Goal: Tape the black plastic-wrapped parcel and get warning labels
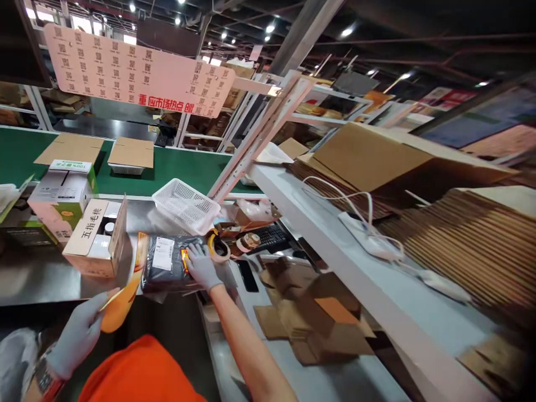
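A dark plastic-wrapped parcel (171, 279) lies on the metal bench, with a white printed label (163, 254) on its top. My right hand (202, 267), in a grey glove, rests flat on the parcel's right part. Its fingertips touch a small red-and-yellow sticker (185, 260). Pinched in my gloved left hand (80, 330) is a bent orange-yellow strip (119, 309), which looks like a sheet of stickers. The strip curves up along the parcel's left side. A tape roll (218, 247) stands just right of the parcel.
An open carton of bottles (94, 231) stands left, beside a white-and-green box (65, 192). Behind the parcel sits a white perforated basket (186, 205). A phone (248, 276), keyboard (272, 237) and cardboard pieces (318, 318) lie right. A shelf (293, 206) slants above them.
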The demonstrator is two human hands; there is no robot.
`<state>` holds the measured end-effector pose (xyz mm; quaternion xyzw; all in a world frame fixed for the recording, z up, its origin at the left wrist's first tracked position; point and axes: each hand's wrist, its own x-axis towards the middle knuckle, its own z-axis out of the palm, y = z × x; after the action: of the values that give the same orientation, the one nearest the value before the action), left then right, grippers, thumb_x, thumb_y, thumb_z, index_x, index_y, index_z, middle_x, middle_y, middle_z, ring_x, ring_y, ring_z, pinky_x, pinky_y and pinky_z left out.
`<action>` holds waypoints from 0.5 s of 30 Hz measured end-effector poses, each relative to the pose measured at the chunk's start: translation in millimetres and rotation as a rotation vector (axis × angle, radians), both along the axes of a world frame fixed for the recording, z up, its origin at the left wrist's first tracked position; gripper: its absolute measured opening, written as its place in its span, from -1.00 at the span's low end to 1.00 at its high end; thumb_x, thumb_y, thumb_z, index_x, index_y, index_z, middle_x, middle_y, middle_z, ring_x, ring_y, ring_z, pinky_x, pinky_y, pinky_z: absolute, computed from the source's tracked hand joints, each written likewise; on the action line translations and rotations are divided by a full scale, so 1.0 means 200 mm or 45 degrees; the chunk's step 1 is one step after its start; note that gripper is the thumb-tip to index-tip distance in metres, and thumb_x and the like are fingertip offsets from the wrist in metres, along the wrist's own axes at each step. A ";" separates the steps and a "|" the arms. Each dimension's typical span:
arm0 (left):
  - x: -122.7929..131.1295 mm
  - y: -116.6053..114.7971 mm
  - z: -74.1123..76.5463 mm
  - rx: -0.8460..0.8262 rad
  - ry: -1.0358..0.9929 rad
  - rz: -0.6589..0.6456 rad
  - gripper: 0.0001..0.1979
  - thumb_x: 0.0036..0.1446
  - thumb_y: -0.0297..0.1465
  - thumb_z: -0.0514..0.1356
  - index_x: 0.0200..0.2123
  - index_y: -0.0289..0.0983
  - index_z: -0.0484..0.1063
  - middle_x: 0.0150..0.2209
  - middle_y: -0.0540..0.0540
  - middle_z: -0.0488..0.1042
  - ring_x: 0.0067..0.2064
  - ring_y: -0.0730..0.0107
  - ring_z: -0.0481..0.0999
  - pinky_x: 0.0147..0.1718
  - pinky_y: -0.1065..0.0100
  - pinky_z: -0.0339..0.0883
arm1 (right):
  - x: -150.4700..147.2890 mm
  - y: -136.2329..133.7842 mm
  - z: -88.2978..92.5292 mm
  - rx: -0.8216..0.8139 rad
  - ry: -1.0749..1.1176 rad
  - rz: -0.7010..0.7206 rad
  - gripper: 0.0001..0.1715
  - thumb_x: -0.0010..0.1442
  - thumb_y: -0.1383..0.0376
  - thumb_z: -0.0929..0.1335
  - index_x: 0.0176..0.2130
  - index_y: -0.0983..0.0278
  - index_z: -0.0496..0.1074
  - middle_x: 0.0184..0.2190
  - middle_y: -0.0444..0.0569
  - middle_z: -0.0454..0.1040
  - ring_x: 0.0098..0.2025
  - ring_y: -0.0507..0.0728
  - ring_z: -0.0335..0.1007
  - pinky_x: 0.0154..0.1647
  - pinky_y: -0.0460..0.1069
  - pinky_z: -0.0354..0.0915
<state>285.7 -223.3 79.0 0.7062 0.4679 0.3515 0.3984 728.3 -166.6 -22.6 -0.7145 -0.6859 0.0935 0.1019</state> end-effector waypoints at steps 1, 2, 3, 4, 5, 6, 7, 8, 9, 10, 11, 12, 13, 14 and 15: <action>0.00 0.00 0.02 0.014 0.000 -0.012 -0.54 0.25 -0.33 0.21 0.09 -0.14 0.82 0.09 -0.07 0.82 0.12 0.08 0.84 0.18 0.21 0.68 | 0.01 0.06 0.01 -0.014 -0.022 -0.024 -0.30 0.51 0.19 0.25 0.44 0.46 0.50 0.55 0.37 0.39 0.62 0.54 0.20 0.70 0.54 -0.20; 0.01 0.01 0.03 0.024 -0.001 -0.031 -0.54 0.27 -0.33 0.21 0.10 -0.14 0.82 0.10 -0.07 0.81 0.12 0.08 0.83 0.18 0.21 0.68 | 0.03 0.10 0.02 0.012 -0.016 -0.087 -0.29 0.48 0.20 0.27 0.45 0.47 0.48 0.57 0.40 0.35 0.64 0.57 0.15 0.69 0.57 -0.25; 0.02 0.02 0.04 0.029 -0.001 -0.055 -0.54 0.28 -0.34 0.20 0.12 -0.14 0.81 0.12 -0.08 0.80 0.13 0.09 0.83 0.19 0.21 0.67 | 0.05 0.12 0.02 0.074 0.021 -0.186 -0.28 0.45 0.22 0.29 0.44 0.48 0.48 0.58 0.43 0.33 0.65 0.60 0.10 0.68 0.60 -0.28; 0.03 0.02 0.05 0.035 -0.001 -0.086 -0.52 0.28 -0.35 0.19 0.13 -0.14 0.81 0.14 -0.08 0.79 0.15 0.09 0.82 0.20 0.21 0.67 | 0.07 0.13 0.02 0.163 0.092 -0.307 -0.27 0.41 0.23 0.30 0.42 0.50 0.49 0.57 0.46 0.34 0.66 0.61 0.08 0.68 0.61 -0.29; 0.06 0.02 0.05 0.042 0.002 -0.123 -0.51 0.27 -0.37 0.19 0.15 -0.15 0.80 0.16 -0.08 0.79 0.16 0.09 0.82 0.21 0.21 0.67 | 0.08 0.10 0.02 0.270 0.202 -0.430 -0.27 0.40 0.21 0.31 0.41 0.52 0.49 0.55 0.50 0.35 0.66 0.61 0.07 0.68 0.61 -0.25; 0.08 0.03 0.05 0.054 0.007 -0.165 -0.49 0.25 -0.40 0.19 0.16 -0.15 0.80 0.17 -0.08 0.78 0.17 0.09 0.81 0.21 0.20 0.66 | 0.08 0.06 0.01 0.379 0.348 -0.539 -0.25 0.40 0.17 0.30 0.40 0.53 0.48 0.54 0.52 0.36 0.65 0.59 0.10 0.68 0.58 -0.18; 0.12 0.03 0.05 0.075 0.015 -0.207 -0.47 0.22 -0.42 0.18 0.16 -0.15 0.80 0.16 -0.09 0.79 0.18 0.08 0.81 0.22 0.20 0.66 | 0.06 -0.01 -0.02 0.476 0.524 -0.621 -0.23 0.42 0.10 0.30 0.40 0.51 0.47 0.53 0.51 0.38 0.62 0.56 0.16 0.67 0.54 -0.06; 0.16 0.03 0.04 0.101 0.026 -0.246 -0.46 0.21 -0.43 0.17 0.15 -0.15 0.80 0.15 -0.09 0.79 0.17 0.07 0.81 0.21 0.19 0.67 | 0.03 -0.10 -0.05 0.556 0.718 -0.672 -0.20 0.43 0.02 0.31 0.41 0.48 0.46 0.51 0.49 0.41 0.58 0.53 0.24 0.65 0.50 0.06; 0.21 0.03 0.03 0.125 0.038 -0.291 -0.47 0.22 -0.43 0.17 0.14 -0.15 0.80 0.13 -0.10 0.80 0.16 0.06 0.82 0.21 0.18 0.67 | -0.01 -0.20 -0.10 0.613 0.922 -0.696 -0.18 0.43 -0.06 0.33 0.41 0.42 0.46 0.47 0.44 0.46 0.53 0.48 0.33 0.62 0.45 0.18; 0.27 0.03 0.01 0.142 0.048 -0.345 -0.48 0.23 -0.43 0.17 0.14 -0.15 0.80 0.12 -0.11 0.81 0.14 0.06 0.83 0.21 0.17 0.68 | -0.06 -0.30 -0.15 0.647 1.128 -0.716 -0.18 0.40 -0.12 0.36 0.38 0.35 0.48 0.42 0.38 0.53 0.46 0.45 0.43 0.57 0.42 0.29; 0.33 0.03 0.00 0.150 0.059 -0.411 -0.48 0.26 -0.42 0.16 0.16 -0.14 0.80 0.13 -0.12 0.81 0.13 0.05 0.83 0.21 0.16 0.68 | -0.11 -0.41 -0.20 0.662 1.329 -0.737 -0.20 0.38 -0.17 0.39 0.33 0.28 0.51 0.35 0.33 0.59 0.39 0.42 0.52 0.51 0.40 0.38; 0.41 0.02 -0.02 0.150 0.068 -0.487 -0.48 0.27 -0.41 0.16 0.17 -0.13 0.79 0.14 -0.12 0.80 0.13 0.05 0.83 0.21 0.15 0.68 | -0.14 -0.52 -0.25 0.657 1.518 -0.781 -0.21 0.34 -0.24 0.41 0.26 0.24 0.54 0.26 0.29 0.66 0.29 0.40 0.61 0.42 0.40 0.48; 0.49 0.01 -0.03 0.143 0.076 -0.574 -0.48 0.28 -0.40 0.16 0.19 -0.13 0.78 0.15 -0.13 0.80 0.15 0.04 0.82 0.21 0.13 0.67 | -0.16 -0.63 -0.29 0.665 1.661 -0.837 -0.19 0.31 -0.33 0.40 0.17 0.21 0.56 0.16 0.26 0.71 0.19 0.40 0.68 0.31 0.40 0.57; 0.58 0.00 -0.04 0.131 0.085 -0.666 -0.47 0.27 -0.39 0.16 0.20 -0.14 0.78 0.16 -0.15 0.79 0.18 0.02 0.81 0.23 0.11 0.66 | -0.15 -0.75 -0.33 0.689 1.752 -0.907 -0.14 0.29 -0.44 0.35 0.07 0.19 0.57 0.05 0.23 0.74 0.09 0.40 0.73 0.20 0.40 0.62; 0.67 -0.02 -0.05 0.115 0.097 -0.757 -0.46 0.27 -0.39 0.16 0.21 -0.14 0.77 0.17 -0.16 0.79 0.20 0.01 0.79 0.26 0.08 0.65 | -0.11 -0.88 -0.35 0.736 1.780 -0.985 -0.08 0.26 -0.54 0.28 -0.02 0.16 0.57 -0.05 0.21 0.74 0.02 0.41 0.75 0.11 0.41 0.65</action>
<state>420.4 -226.5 69.1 0.8419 0.2392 0.2129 0.4343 707.0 -343.5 -91.9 -0.6225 -0.1697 0.2933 0.7055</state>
